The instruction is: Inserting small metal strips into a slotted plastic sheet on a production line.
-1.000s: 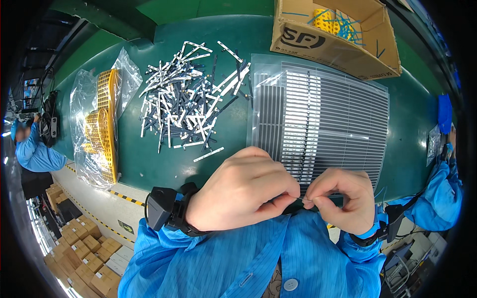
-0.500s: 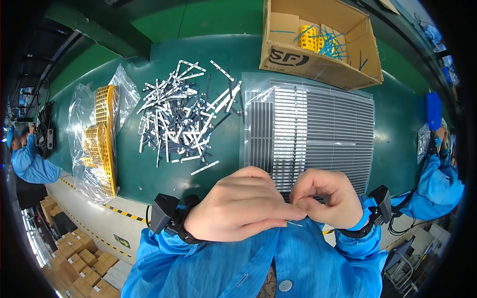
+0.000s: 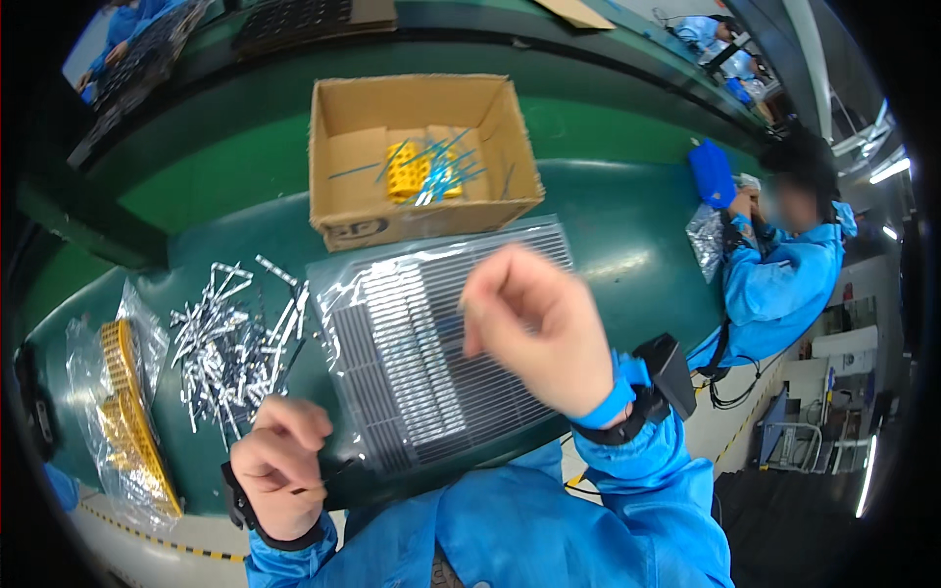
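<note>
My left hand [image 3: 282, 461] is at the near table edge, its fingers curled around a thin dark strip [image 3: 338, 466] whose end pokes out. My right hand [image 3: 539, 328] is raised over the striped sheet, thumb and fingertips pinched together. Anything between those fingertips is too small to make out. Beneath it lies a clear-covered sheet [image 3: 353, 338] of grey and dark lines, with a band of white marked strips [image 3: 397, 338] toward its left. A loose pile of black and white strips [image 3: 230, 353] lies left of the sheet.
Behind the sheet stands an open cardboard box [image 3: 343, 118] holding yellow perforated pieces [image 3: 404, 176] and thin blue strips [image 3: 451, 174]. At far left, yellow perforated parts [image 3: 127, 416] lie in clear plastic. A co-worker in blue [image 3: 784, 279] sits at right near a blue container [image 3: 713, 174].
My hands, together before, have parted: the left went left and the right rose forward over the sheet. The view has swung, so the box now appears nearer the middle.
</note>
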Motion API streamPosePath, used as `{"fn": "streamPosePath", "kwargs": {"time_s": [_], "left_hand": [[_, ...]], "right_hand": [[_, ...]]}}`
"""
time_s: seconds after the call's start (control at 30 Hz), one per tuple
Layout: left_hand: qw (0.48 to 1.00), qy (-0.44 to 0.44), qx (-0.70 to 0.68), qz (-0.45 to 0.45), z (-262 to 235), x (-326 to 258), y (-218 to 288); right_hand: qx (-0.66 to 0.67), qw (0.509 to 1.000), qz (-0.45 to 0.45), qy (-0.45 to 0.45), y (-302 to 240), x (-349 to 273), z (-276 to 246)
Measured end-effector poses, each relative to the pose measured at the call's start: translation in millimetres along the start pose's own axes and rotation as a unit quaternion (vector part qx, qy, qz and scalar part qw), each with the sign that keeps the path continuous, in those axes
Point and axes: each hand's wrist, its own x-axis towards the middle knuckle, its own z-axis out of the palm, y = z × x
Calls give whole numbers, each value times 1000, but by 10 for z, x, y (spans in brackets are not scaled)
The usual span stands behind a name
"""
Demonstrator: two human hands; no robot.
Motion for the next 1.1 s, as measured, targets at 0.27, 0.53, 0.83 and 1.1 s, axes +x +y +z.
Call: {"fn": "streamPosePath", "kwargs": {"time_s": [0.27,0.53,0.83,1.1], "left_hand": [[996,-20,25,-82,72,-9,-62],[976,-104,153,-114,151,-53,-125],[968,-97,125,-193,174,19,-122],[941,-49,-131,-307,105,94,-167]], "right_hand": [[-489,775,-289,276,-25,1135,-396],[-571,768,-214,195,76,1280,-610],[-449,849,-246,131,65,1132,-764],[-245,923,-241,173,73,540,-331]]}}
